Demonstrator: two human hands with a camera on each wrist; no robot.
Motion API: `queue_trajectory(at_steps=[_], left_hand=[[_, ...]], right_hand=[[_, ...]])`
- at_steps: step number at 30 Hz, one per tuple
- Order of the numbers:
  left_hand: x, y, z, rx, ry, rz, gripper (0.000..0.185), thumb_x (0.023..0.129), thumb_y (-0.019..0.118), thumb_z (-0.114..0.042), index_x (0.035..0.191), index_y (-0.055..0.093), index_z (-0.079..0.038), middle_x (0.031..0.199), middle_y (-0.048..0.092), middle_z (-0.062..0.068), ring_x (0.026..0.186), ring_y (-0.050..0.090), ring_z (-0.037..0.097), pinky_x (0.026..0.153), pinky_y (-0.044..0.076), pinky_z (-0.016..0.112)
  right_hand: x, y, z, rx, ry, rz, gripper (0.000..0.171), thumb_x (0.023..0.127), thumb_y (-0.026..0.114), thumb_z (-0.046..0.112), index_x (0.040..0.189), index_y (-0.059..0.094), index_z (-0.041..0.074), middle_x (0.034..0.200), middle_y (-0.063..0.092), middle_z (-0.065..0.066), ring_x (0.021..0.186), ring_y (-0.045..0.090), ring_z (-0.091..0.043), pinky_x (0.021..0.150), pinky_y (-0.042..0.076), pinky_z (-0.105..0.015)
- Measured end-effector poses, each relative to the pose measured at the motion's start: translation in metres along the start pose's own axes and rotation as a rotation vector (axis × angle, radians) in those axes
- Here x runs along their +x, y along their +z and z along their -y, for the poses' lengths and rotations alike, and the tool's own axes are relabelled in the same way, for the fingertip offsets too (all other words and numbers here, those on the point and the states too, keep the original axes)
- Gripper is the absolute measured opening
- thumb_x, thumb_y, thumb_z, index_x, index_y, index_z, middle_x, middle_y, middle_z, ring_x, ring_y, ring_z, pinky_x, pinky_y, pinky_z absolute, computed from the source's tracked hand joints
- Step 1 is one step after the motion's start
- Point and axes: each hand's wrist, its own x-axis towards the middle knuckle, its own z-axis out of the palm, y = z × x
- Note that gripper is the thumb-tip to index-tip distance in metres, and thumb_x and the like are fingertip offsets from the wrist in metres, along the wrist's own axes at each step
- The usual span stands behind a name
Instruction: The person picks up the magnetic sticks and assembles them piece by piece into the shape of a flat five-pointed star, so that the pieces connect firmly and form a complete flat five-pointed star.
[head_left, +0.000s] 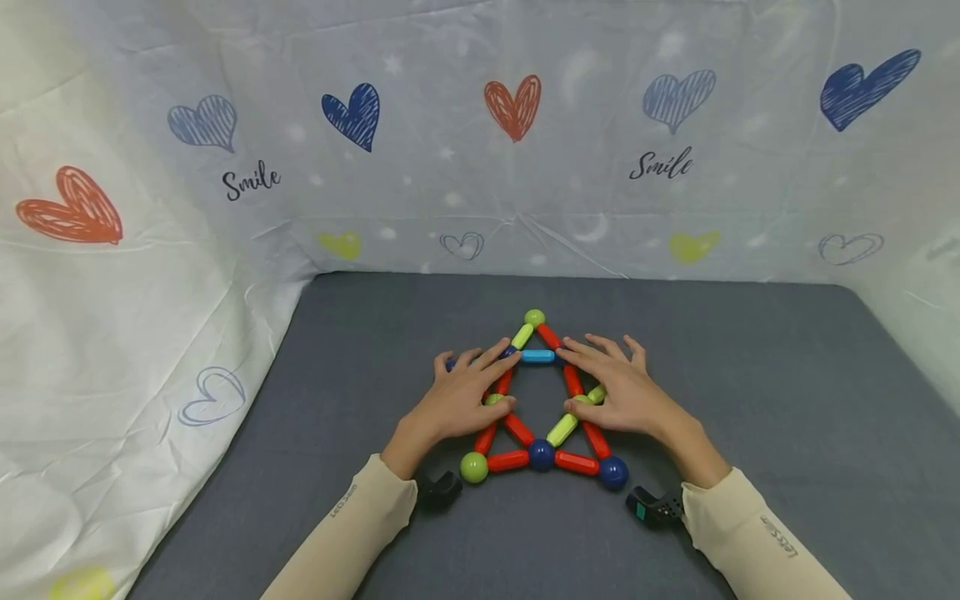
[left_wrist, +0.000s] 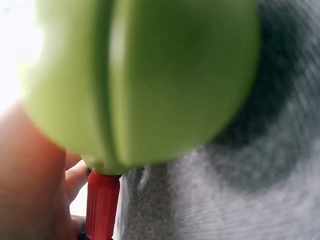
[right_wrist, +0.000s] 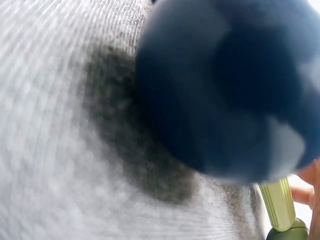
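Observation:
A magnetic ball-and-stick frame (head_left: pixel 508 459) of red, light green and light blue rods lies on the grey table, pointing away from me. My left hand (head_left: pixel 461 396) rests over its left side, forefinger reaching a dark blue ball and thumb at a green ball (head_left: pixel 494 400). Mirroring it on the right side, my right hand (head_left: pixel 626 387) has its fingertips at another dark blue ball and its thumb at a green ball (head_left: pixel 581 406). The near-left green ball (left_wrist: pixel 150 80) fills the left wrist view. A large dark blue ball (right_wrist: pixel 225 90) fills much of the right wrist view.
The grey table (head_left: pixel 795 400) runs back to a white cloth (head_left: pixel 480 183) printed with hearts, which also hangs at both sides. A black wrist camera (head_left: pixel 438 492) sits under the left wrist, another black camera (head_left: pixel 654 505) under the right.

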Motion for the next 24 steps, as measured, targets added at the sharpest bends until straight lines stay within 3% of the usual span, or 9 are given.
queue_trajectory(at_steps=[18,24], left_hand=[[-0.0053,-0.0006,0.0031,-0.003,0.013,-0.006,0.067,0.1,0.05,-0.052,0.161,0.026,-0.037,0.172,0.016,-0.01,0.15,0.033,0.035,0.113,0.016,0.069],[-0.0072,-0.0067,0.01,-0.053,0.02,-0.005,0.068,0.101,0.047,-0.06,0.162,0.024,-0.038,0.172,0.013,-0.011,0.155,0.023,0.035,0.116,0.012,0.068]], right_hand=[[0.0007,0.0008,0.0033,0.036,-0.009,0.006,0.073,0.09,0.072,0.037,0.154,0.046,0.015,0.164,0.038,-0.009,0.151,0.027,-0.042,0.115,-0.001,-0.072],[0.0006,-0.0076,-0.0009,0.089,0.013,0.008,0.075,0.091,0.072,0.039,0.156,0.044,0.016,0.165,0.036,-0.011,0.153,0.023,-0.041,0.115,-0.003,-0.071]])
